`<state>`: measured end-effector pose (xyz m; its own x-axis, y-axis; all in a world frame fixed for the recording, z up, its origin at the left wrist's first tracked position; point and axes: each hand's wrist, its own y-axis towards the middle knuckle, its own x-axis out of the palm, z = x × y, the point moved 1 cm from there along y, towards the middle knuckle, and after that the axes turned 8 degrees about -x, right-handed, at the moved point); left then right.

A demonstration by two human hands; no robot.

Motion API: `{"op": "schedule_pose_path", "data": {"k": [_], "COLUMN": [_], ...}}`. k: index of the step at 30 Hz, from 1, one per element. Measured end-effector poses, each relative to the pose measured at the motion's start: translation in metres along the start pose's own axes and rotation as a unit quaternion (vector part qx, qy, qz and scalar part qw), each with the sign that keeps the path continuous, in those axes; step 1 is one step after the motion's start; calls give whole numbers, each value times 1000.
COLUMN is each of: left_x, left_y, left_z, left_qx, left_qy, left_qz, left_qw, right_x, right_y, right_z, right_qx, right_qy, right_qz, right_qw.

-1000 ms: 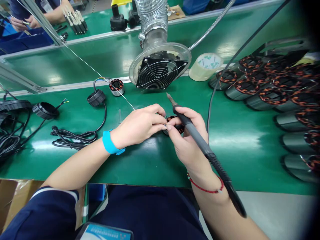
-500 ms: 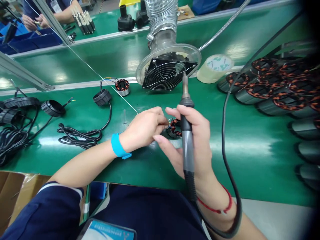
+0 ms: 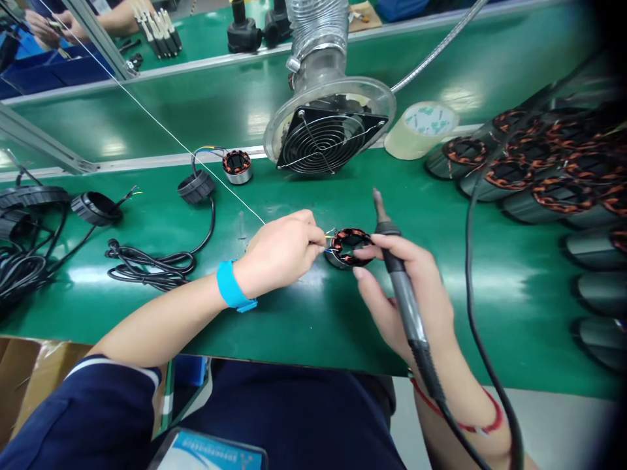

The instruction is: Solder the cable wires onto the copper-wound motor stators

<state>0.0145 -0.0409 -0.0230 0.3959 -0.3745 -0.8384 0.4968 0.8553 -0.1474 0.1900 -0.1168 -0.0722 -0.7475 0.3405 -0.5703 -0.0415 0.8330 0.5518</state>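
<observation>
My left hand (image 3: 287, 247) is closed, its fingertips pinched on thin coloured wires (image 3: 329, 244) at the left side of a copper-wound stator ring (image 3: 337, 259). The ring sits on the green bench. My right hand (image 3: 416, 281) holds a soldering iron (image 3: 405, 297) against the palm, its metal tip pointing up and away. The thumb and fingers of that hand are at the ring's right edge; whether they touch it is unclear. A white thread of solder (image 3: 171, 134) runs from the upper left down to my left hand.
A fume extractor fan (image 3: 323, 140) hangs ahead, beside a tape roll (image 3: 422, 130). Many stators (image 3: 531, 179) stand at the right. Black cables (image 3: 151, 264), caps (image 3: 196, 187) and another wired stator (image 3: 237, 167) lie at the left. Another person's hands (image 3: 59, 26) show at the top left.
My right hand and the soldering iron have moved right, with the iron now slanted and the stator ring more exposed. My left hand has stayed nearly in place.
</observation>
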Motion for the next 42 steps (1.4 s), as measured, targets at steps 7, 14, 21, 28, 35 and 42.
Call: {"op": "schedule_pose_path", "data": {"k": [7, 14, 21, 28, 35, 42], "left_x": [-1, 0, 4, 6, 5, 7], "left_y": [5, 9, 7, 6, 6, 6], "left_z": [-5, -9, 1, 2, 2, 1], "left_qx": [11, 3, 1, 0, -15, -8], "left_qy": [-49, -36, -15, -9, -26, -46], "left_qz": [29, 35, 37, 48, 44, 43], "left_qw": [998, 999, 999, 999, 999, 998], "right_x": [21, 22, -2, -2, 1, 4], "right_y": [15, 15, -30, -49, -47, -50], "right_z": [10, 3, -10, -9, -10, -12], "right_qx": [3, 32, 61, 1, 13, 28], "right_qy": [33, 50, 56, 64, 68, 68], "right_qz": [7, 60, 149, 176, 180, 173], "right_qw": [999, 996, 985, 982, 981, 982]}}
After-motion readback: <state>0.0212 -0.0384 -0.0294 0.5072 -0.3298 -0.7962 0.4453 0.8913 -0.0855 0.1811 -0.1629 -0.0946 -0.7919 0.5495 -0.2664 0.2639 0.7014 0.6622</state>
